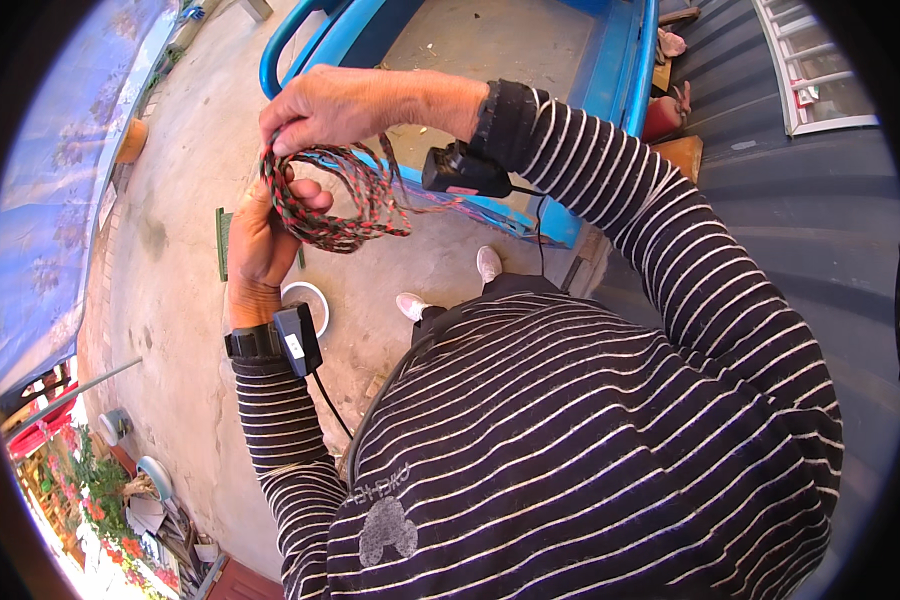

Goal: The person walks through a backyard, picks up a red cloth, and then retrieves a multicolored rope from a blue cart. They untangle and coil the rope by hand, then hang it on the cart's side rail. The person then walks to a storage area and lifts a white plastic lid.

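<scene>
A coil of braided dark rope with red flecks (345,231) hangs between my two hands, several loops thick. My right hand (341,105) pinches the top of the coil between thumb and fingers. Below it, my left hand (259,236) grips the coil's left side, with fingertips showing through the loops. A loose frayed strand trails off the coil to the right. A black device on a strap (298,339) sits at my left wrist, and another black device (465,171) hangs by my right wrist, each with a thin cable.
A blue metal cart bed (611,67) stands ahead, its tubular rail (271,60) near my right hand. A white-rimmed round container (325,307) is on the concrete floor (172,300). A corrugated dark wall (765,217) runs along the right; flowering plants (90,502) are at lower left.
</scene>
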Demonstrator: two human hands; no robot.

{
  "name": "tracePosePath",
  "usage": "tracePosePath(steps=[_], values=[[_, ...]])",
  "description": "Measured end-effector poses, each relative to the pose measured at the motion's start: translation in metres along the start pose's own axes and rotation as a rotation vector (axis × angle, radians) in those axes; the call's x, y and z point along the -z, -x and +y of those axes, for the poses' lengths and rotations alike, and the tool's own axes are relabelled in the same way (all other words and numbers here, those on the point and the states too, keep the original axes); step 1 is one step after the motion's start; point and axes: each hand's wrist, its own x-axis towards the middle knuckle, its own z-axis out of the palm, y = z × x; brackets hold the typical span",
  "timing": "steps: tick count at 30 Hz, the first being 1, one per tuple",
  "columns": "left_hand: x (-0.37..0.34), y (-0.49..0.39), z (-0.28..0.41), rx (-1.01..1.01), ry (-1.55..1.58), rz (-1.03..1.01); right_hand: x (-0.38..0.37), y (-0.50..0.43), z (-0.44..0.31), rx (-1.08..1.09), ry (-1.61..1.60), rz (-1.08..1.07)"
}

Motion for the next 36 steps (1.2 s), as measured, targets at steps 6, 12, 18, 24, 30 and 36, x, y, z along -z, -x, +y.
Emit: tracePosePath(steps=[6, 12, 18, 24, 30, 36], values=[[-0.028, 0.013, -0.005, 0.08, 0.195, -0.212, 0.021, 0.012, 0.039, -0.127, 0.048, 0.022], [-0.032, 0.03, 0.023, -0.067, 0.295, -0.24, 0.02, 0.047, 0.076, -0.291, -0.529, -0.073], [0.009, 0.046, 0.078, -0.375, 0.565, -0.174, 0.008, 0.089, 0.117, -0.371, -0.528, -0.003], [0.042, 0.051, 0.087, -0.477, 0.479, -0.007, -0.002, 0.12, 0.112, -0.58, -0.186, -0.073], [0.022, 0.025, 0.06, -0.377, 0.1, 0.193, -0.011, 0.094, 0.055, -0.184, 0.02, -0.214], [0.005, 0.02, 0.058, -0.353, -0.007, 0.231, -0.002, 0.088, 0.052, -0.212, 0.003, -0.163]])
